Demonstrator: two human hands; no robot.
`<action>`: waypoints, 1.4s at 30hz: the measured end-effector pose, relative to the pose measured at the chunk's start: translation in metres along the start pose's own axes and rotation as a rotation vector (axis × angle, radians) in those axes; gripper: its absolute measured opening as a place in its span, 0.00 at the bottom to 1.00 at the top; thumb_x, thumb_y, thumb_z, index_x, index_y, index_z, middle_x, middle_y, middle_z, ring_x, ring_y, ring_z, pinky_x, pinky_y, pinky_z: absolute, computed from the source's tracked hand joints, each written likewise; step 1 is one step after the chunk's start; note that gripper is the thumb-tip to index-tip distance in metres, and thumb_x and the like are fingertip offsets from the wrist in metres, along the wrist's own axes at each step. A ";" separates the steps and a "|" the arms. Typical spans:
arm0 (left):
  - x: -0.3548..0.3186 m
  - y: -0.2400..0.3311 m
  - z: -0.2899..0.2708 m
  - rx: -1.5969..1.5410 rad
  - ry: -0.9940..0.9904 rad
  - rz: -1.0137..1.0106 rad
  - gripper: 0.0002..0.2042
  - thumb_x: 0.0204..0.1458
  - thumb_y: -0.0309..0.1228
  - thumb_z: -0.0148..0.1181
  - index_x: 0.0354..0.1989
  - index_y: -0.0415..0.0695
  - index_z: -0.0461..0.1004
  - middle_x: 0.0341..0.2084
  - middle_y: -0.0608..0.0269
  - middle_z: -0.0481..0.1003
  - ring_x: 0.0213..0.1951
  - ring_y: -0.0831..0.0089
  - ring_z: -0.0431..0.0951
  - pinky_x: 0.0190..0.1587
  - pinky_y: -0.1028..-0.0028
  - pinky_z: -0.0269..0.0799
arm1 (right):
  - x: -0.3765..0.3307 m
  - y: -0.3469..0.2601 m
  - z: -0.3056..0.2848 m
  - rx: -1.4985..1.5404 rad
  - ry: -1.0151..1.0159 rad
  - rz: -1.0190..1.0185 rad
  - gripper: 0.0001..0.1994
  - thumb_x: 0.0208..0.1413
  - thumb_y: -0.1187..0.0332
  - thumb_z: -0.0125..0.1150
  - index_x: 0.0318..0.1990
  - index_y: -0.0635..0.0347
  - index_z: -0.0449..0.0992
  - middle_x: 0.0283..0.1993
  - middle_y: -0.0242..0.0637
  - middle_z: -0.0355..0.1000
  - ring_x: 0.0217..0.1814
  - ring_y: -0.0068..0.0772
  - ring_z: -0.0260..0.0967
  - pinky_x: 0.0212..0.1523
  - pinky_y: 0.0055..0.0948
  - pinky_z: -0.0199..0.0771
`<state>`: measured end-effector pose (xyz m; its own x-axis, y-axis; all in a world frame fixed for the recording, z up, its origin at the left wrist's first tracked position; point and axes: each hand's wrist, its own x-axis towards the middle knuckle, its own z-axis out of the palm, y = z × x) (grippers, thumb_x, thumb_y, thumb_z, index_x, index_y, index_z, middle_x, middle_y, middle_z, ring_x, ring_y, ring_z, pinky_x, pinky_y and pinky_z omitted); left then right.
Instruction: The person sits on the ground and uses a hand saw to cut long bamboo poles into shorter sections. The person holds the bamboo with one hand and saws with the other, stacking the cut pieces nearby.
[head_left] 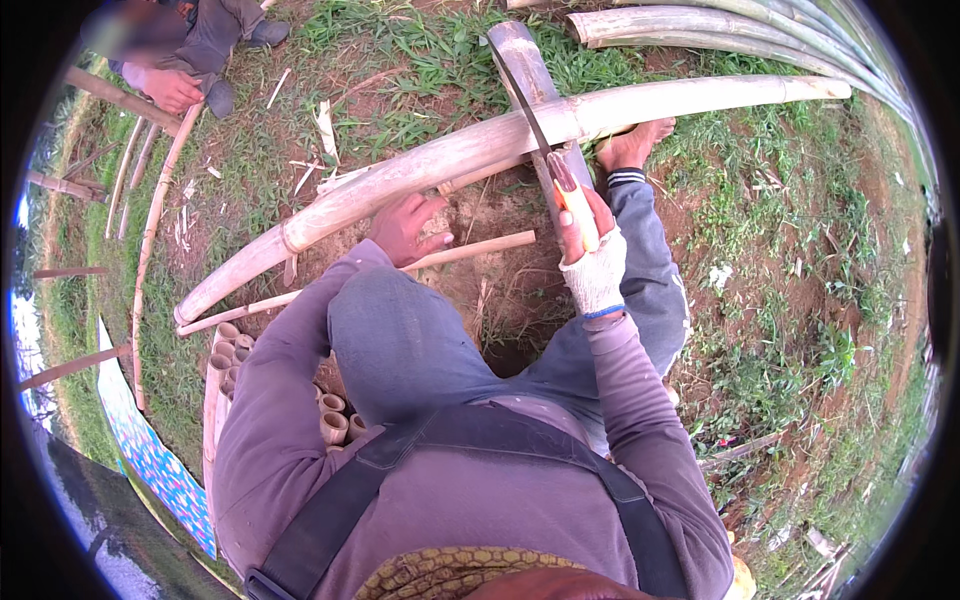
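Observation:
A long, thick bamboo pole (380,180) lies across in front of me, resting on a shorter bamboo piece (518,50). My right hand (590,255), in a white fingerless glove, is closed round the pale handle of a handsaw. The saw's dark curved blade (525,105) crosses the pole right of its middle. My left hand (408,228) is on the near side of the pole with fingers spread, holding nothing; whether its fingertips touch the pole I cannot tell. Just beyond it runs a thin bamboo stick (480,248). My bare foot (636,146) is beside the pole's near side.
Several bamboo poles (700,28) are stacked at the far right. Short cut bamboo tubes (333,425) stand beside my left leg. Another person (185,80) sits at the far left, near a bamboo frame (150,230). A patterned sheet (160,450) lies left on the grass.

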<state>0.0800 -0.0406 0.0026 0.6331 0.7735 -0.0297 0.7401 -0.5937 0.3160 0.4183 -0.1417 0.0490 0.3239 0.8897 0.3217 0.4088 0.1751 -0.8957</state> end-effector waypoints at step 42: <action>0.074 -0.046 -0.035 0.031 -0.097 -0.386 0.50 0.44 0.47 0.82 0.78 0.57 0.62 0.63 0.48 0.77 0.60 0.45 0.82 0.64 0.49 0.78 | 0.008 -0.022 0.012 0.119 -0.076 0.218 0.23 0.72 0.66 0.68 0.68 0.71 0.75 0.57 0.44 0.81 0.56 0.29 0.79 0.60 0.32 0.79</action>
<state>0.0856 0.0517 0.0187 0.3245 0.9173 -0.2307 0.9333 -0.2710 0.2355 0.4016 -0.1334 0.0679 0.3264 0.9402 0.0973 0.2313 0.0203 -0.9727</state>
